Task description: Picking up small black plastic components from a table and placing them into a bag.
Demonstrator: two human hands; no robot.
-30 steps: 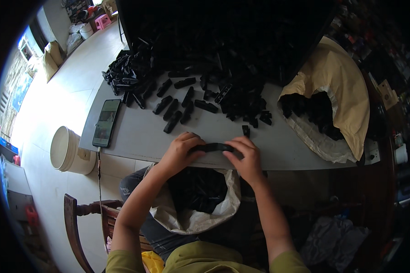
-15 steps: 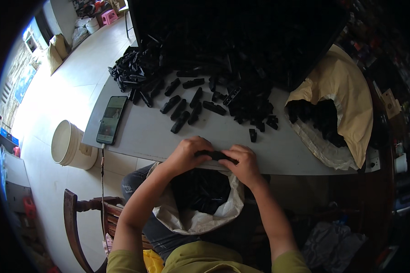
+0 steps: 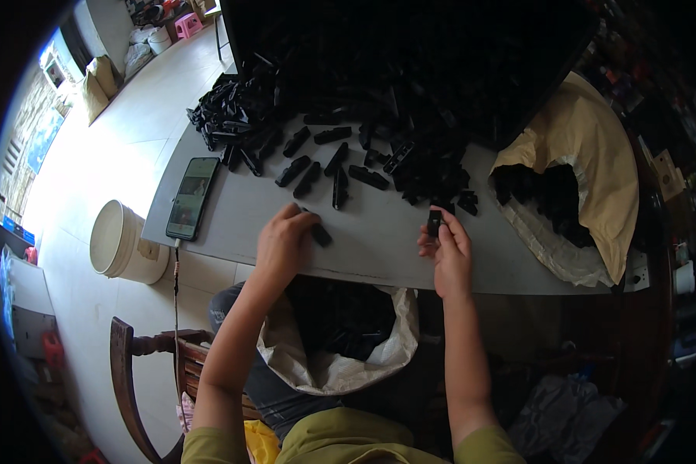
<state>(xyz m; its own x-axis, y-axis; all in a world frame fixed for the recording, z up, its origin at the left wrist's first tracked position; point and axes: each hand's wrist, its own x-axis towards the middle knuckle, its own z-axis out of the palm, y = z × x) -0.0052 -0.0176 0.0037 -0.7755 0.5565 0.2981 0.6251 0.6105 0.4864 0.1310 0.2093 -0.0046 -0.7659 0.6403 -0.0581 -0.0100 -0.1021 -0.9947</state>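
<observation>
My left hand (image 3: pixel 281 241) is closed on a long black plastic piece (image 3: pixel 322 236), held just above the table's front part. Farther right, my right hand (image 3: pixel 450 246) pinches a small black plastic piece (image 3: pixel 435 223) between thumb and fingers. Several long black pieces (image 3: pixel 368 177) lie loose on the grey table (image 3: pixel 363 255) beyond my hands. Behind them spreads a heap of small black parts (image 3: pixel 433 174), and another pile (image 3: pixel 228 116) sits at the far left. On my lap an open white woven sack (image 3: pixel 340 379) holds more black pieces.
A phone (image 3: pixel 192 198) with a cable lies on the table's left side. At the right a tan sack (image 3: pixel 595 170) of black parts stands open. Left of the table are a white bucket (image 3: pixel 116 240) and a wooden chair (image 3: pixel 124 371). Dark bulk covers the table's back.
My hands have parted from above the sack, where both held one black piece. The left now has a long piece over the table; the right has picked up the small piece.
</observation>
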